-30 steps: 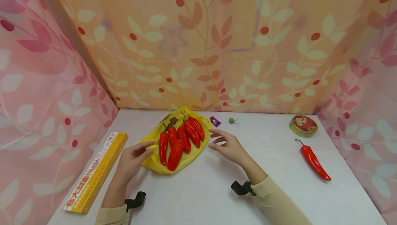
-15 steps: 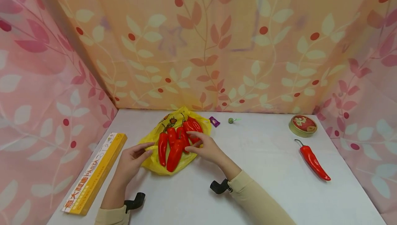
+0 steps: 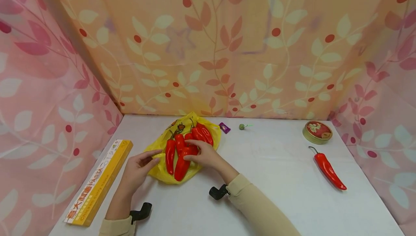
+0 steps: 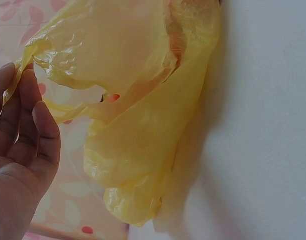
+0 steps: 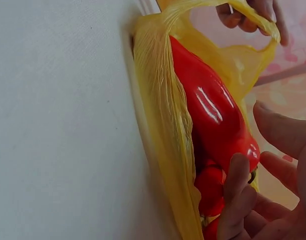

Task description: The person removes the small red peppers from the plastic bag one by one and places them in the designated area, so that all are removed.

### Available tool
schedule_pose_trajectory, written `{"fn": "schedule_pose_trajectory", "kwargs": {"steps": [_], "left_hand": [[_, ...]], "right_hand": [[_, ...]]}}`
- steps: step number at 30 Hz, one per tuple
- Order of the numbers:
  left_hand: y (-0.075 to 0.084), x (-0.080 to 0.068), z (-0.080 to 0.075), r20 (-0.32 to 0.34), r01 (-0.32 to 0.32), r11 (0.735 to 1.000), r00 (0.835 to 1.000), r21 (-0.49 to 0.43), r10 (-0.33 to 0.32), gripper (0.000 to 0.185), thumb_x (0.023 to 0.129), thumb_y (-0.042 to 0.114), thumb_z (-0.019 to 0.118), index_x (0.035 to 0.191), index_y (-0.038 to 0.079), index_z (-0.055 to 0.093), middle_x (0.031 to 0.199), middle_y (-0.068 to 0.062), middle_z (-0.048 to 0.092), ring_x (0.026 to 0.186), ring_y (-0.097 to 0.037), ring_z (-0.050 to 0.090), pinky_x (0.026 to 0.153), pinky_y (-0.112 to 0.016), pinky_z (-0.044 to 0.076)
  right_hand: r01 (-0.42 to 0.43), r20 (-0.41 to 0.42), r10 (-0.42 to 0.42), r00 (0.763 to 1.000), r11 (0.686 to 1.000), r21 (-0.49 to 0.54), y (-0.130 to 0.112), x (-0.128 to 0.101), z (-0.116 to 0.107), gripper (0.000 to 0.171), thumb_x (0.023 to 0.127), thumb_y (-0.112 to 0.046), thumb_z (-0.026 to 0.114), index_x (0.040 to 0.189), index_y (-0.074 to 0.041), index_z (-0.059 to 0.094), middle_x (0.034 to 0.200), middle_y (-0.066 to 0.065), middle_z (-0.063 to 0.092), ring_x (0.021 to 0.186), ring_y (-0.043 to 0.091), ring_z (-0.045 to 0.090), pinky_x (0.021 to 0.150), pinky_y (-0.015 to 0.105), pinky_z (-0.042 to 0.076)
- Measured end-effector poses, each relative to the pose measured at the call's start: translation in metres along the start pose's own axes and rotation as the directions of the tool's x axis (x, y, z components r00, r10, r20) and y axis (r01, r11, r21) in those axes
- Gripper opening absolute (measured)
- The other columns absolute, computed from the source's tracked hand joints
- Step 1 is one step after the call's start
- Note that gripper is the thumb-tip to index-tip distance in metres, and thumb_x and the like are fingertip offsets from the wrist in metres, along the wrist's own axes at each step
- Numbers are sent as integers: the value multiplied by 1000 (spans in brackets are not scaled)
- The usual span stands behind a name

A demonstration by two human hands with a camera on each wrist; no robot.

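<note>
A yellow plastic bag lies with its mouth spread, holding several red chili peppers. In the left wrist view, my left hand pinches the edge of the bag between thumb and fingers, lifting that edge. My right hand is over the bag, thumb and fingers apart on either side of the upper end of the front pepper. In the right wrist view, fingertips are right at the stem end of this glossy pepper, while the thumb stands off it. Other peppers are partly hidden behind the right hand.
A yellow pasta box lies along the left side. Behind the bag are a purple wrapped candy and a green lollipop. To the right sit a round red-lidded tin and a single chili pepper.
My right hand has moved left from beside the bag to over the front pepper. My left hand keeps its place at the bag's edge.
</note>
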State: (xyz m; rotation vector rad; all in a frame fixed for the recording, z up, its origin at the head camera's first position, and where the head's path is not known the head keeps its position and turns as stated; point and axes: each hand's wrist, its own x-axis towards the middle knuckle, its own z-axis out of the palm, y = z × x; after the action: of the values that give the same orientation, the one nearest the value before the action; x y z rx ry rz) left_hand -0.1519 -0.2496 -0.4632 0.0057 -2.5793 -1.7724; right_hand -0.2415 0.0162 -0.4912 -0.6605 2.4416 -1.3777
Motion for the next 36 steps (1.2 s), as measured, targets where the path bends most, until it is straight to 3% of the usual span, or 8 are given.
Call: {"fn": "schedule_pose_trajectory", "kwargs": {"steps": [2,5,8,14,20,29,36], "left_hand": [[-1,1,0,5,-10,1000,1000,9,10,36,97,31,69,129,16,70,127,-10,65,104,-22,54,84,-17,55],[-2,2,0,4,-16,1000,1000,24,16,36,97,34,69,129,17,70,127,-8,65,104,-22,55,85,-17,55],[-2,3,0,-1,-12,999,1000,32,12,36,97,34,69,128,18,70,127,-7,65,104,-22,55,85,-18,55],[-1,3,-1,2,-9,1000,1000,27,9,35,97,31,69,129,16,70,126,-8,66,102,-21,56,85,-18,56],[-2,1,0,-5,-22,1000,1000,20,22,35,97,30,69,129,16,70,122,-9,66,99,-20,55,82,-18,56],[-4,1,-1,-15,-30,998,999,46,31,35,97,32,68,129,16,70,123,-8,66,98,-19,56,82,-17,55],[-4,1,-1,-13,-18,999,1000,38,19,34,97,31,69,128,17,70,126,-8,66,99,-20,56,83,-17,55]], "right_hand": [[-1,-3,1,1000,1000,-13,0,2,2,59,88,-42,77,142,-26,59,145,-1,56,132,22,49,97,37,55],[10,-16,-10,1000,1000,-3,-2,3,2,55,89,-38,78,139,-24,61,134,0,62,108,23,59,81,32,58],[23,-42,-23,999,1000,16,-5,3,1,51,89,-36,78,136,-21,64,121,-1,65,91,22,57,70,29,55],[55,-78,-49,996,996,70,-12,-2,0,38,91,-39,75,125,-24,70,124,-6,65,112,16,58,87,27,55],[94,-131,-68,989,974,205,-20,-12,-11,34,95,-37,70,125,-21,72,126,-4,65,110,20,63,81,34,61],[103,-195,-54,979,964,247,-19,-26,-35,32,98,-36,67,125,-19,72,127,-4,66,100,21,66,76,32,61],[92,-243,-8,970,936,339,-12,-49,-66,36,98,-34,67,130,-17,68,133,3,61,109,24,70,81,35,61]]}}
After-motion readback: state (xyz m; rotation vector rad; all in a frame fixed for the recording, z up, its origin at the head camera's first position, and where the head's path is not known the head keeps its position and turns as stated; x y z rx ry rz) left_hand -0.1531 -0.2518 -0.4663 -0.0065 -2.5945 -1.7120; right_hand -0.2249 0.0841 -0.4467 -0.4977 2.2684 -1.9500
